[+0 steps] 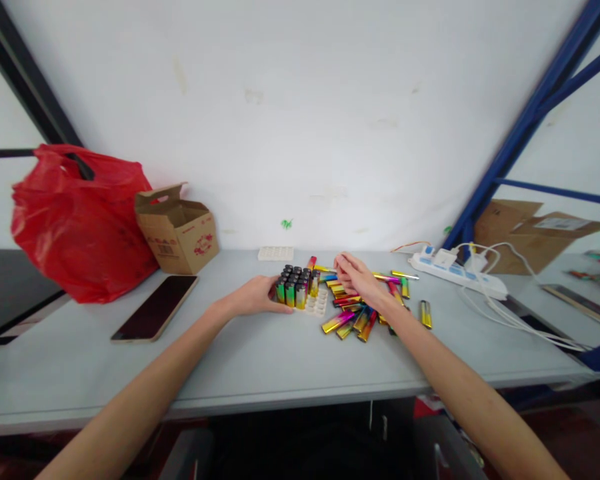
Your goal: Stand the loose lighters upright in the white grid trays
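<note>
Clasping upright black-topped, rainbow-metallic lighters [296, 292] in a white plastic tray [318, 304] from the left with half-curled left hand [260, 295], and hovering over loose metallic lighters [364, 320] with bunched right hand [355, 275], hold unclear!

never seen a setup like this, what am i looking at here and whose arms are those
There is no machine here, just a person working with two bare hands. The single picture comes from a camera worn on that person's head, looking forward and down, so the arms reach in from the bottom.

The left hand is at the left side of a block of upright lighters, which stand in a white tray with bare slots showing on its right. The right hand is over a heap of loose, shiny lighters, its fingers curled; whether it holds one is hard to tell.

Also on the grey table are a red bag, a cardboard box, a phone and a power strip.
</note>
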`<state>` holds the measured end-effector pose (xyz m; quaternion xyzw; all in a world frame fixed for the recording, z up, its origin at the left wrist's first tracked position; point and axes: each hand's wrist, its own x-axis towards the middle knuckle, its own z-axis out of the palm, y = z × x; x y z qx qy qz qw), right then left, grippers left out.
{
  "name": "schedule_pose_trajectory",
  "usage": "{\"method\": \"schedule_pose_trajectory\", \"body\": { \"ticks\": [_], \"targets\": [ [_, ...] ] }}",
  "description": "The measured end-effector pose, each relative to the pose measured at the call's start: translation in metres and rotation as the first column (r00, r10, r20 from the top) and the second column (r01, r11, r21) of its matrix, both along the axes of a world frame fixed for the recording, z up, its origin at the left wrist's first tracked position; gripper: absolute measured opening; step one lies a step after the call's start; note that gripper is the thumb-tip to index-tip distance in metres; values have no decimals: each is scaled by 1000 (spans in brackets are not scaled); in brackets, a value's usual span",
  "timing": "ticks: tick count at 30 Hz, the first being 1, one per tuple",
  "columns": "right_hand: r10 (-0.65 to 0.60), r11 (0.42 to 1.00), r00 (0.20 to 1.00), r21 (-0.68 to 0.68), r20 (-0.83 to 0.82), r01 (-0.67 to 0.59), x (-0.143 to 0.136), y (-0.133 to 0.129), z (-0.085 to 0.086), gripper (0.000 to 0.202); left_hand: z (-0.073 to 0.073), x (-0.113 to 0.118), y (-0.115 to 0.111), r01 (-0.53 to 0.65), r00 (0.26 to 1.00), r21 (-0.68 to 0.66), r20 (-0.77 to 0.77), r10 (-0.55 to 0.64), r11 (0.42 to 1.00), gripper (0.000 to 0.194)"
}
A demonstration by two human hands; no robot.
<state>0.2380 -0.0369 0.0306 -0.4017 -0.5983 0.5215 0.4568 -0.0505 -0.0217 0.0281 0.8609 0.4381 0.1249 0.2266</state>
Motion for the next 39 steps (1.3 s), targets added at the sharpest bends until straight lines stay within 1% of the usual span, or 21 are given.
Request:
{"method": "schedule_pose_trajectory", "body": {
  "ticks": [2,4,6,8,11,13,16,17,19,21,22,23,26,27,29,31,32,37,39],
  "targets": [
    [-91,995,992,51,88,87,-6,0,-5,50,0,0,-1,5,1000,-8,20,-5,1000,67],
    [-206,971,960,158,187,177,-11,0,-10,52,0,0,-1,11,999,-12,39,-10,1000,67],
    [-286,941,912,264,294,210,-14,0,-14,50,1,0,-2,9,999,-13,44,-8,1000,67],
    [-303,928,876,325,375,182,-15,-2,-16,45,1,1,-3,10,999,-15,43,-9,1000,66],
    [-265,929,863,353,429,110,-16,-4,-18,38,2,1,-3,14,999,-7,34,-14,1000,66],
    [-279,917,855,387,437,102,-16,-5,-18,38,2,1,-2,13,1000,1,25,-13,1000,65],
    [-334,873,846,474,416,112,-17,-7,-16,42,1,0,-2,16,999,2,39,-16,1000,64],
    [-336,866,849,488,408,108,-17,-8,-15,43,0,0,-1,17,999,0,47,-17,1000,64],
    [-283,886,870,457,404,76,-17,-11,-11,41,0,0,-1,21,998,-4,55,-21,1000,66],
    [-193,913,891,407,412,10,-16,-14,-8,41,-1,-1,-1,24,998,-3,52,-24,1000,67],
    [-167,910,891,414,423,-26,-15,-15,-6,41,-1,-1,-1,27,998,0,50,-27,1000,68],
    [-167,892,880,448,445,-57,-15,-15,-4,43,-1,-1,0,28,998,3,48,-28,1000,68],
    [-269,802,800,585,536,-123,-12,-15,-3,46,-2,-2,0,26,998,3,54,-26,1000,67],
    [-293,790,773,598,562,-135,-11,-14,-3,47,-2,-2,0,25,998,-2,63,-25,1000,67],
    [-301,804,743,578,598,-140,-10,-12,-6,48,-3,-2,1,26,996,-11,83,-25,1000,67],
    [-292,824,735,551,612,-132,-9,-11,-8,47,-3,-2,1,32,995,-13,98,-31,999,67],
    [-291,824,731,550,618,-136,-9,-10,-9,46,-3,-2,1,34,994,-13,101,-33,999,67],
    [-287,776,683,581,671,-245,-13,-9,-11,42,-4,-2,2,30,995,2,98,-30,1000,68],
    [-293,767,665,584,687,-266,-16,-9,-11,40,-5,-3,2,34,995,6,97,-35,999,69]
  ]
}}
